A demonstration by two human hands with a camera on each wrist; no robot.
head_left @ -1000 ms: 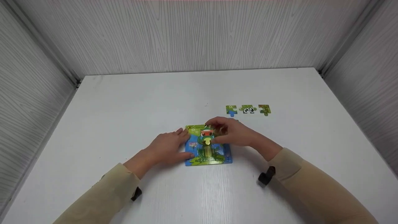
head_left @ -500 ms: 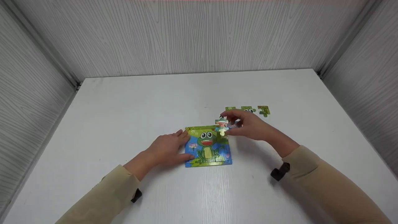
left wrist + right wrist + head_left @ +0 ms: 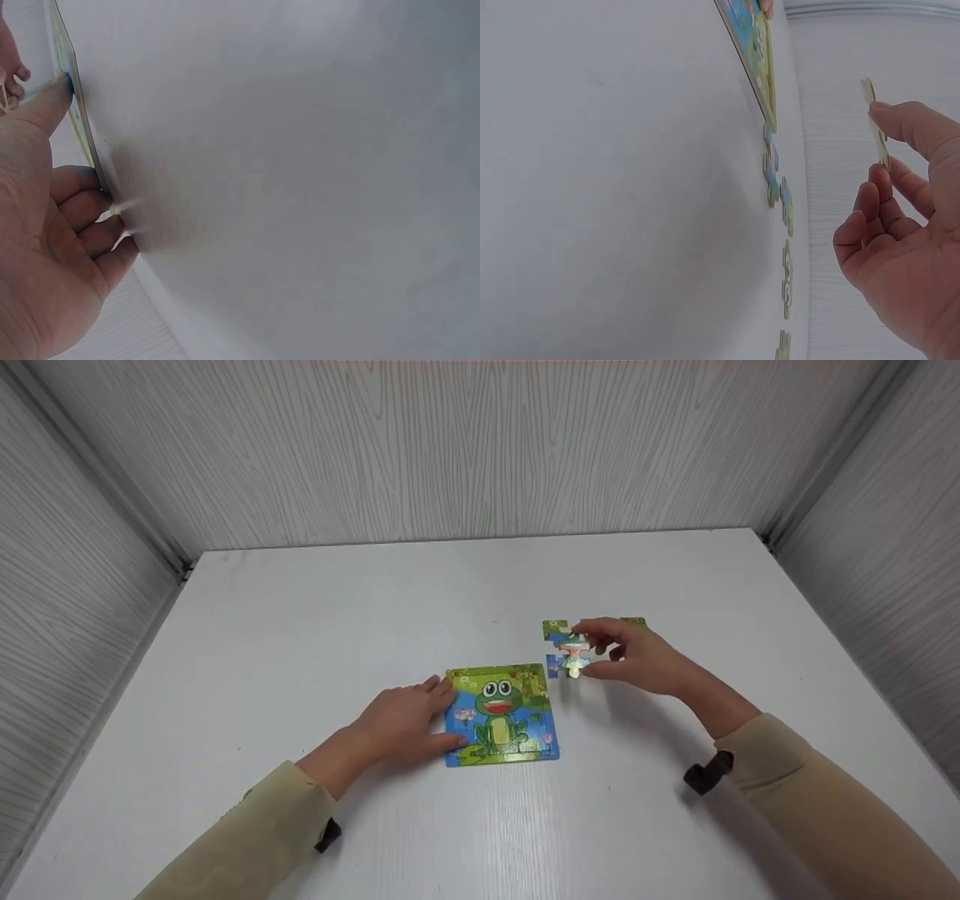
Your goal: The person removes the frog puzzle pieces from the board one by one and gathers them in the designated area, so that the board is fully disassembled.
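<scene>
A square frog puzzle board (image 3: 517,758) lies flat on the white table. My left hand (image 3: 401,724) rests at its left side, thumb laid on the lower left and fingers by the upper left edge. Thumb and fingertips at the board's edge show in the left wrist view. My right hand (image 3: 637,656) pinches a jigsaw piece (image 3: 574,658) with red and green print between thumb and fingers, raised off the table right of the board. Seen edge-on in the right wrist view, this piece (image 3: 868,91) stands upright.
Loose jigsaw pieces lie beyond and right of the board, partly hidden behind my right hand: a green-and-blue one (image 3: 554,628), a blue one (image 3: 553,665) and a green one (image 3: 634,621). Pale wood-grain panels (image 3: 480,450) enclose the table's back and sides.
My right hand has lifted the jigsaw piece from over the board and carried it right, uncovering the frog picture beneath. My left hand has stayed in place.
</scene>
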